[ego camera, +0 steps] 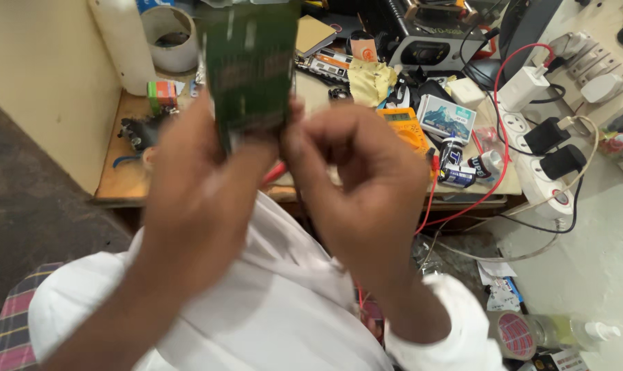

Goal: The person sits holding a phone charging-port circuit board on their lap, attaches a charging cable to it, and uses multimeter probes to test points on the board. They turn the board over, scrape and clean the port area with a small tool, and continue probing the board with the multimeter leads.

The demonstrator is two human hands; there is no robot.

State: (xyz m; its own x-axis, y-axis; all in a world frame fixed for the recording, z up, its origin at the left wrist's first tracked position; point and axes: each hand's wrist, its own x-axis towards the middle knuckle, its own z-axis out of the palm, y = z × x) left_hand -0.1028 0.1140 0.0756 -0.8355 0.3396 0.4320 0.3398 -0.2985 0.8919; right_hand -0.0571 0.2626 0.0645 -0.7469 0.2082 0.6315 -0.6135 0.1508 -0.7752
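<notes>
While both hands are raised close to the camera, the left hand [201, 185] grips the lower edge of a blurred green circuit board [251, 65], and the right hand [356, 178] is curled shut, its fingertips pinched at the board's lower right corner. Beneath, a cluttered wooden table [126, 182] carries an orange multimeter [402, 127] near its front edge, a tape roll [170, 38] at the back left and a small orange-green box [161, 95].

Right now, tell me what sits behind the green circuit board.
Behind the green circuit board the cluttered desk shows only around its edges: a tape roll and a brown notebook. Whatever lies directly behind is covered.
</notes>
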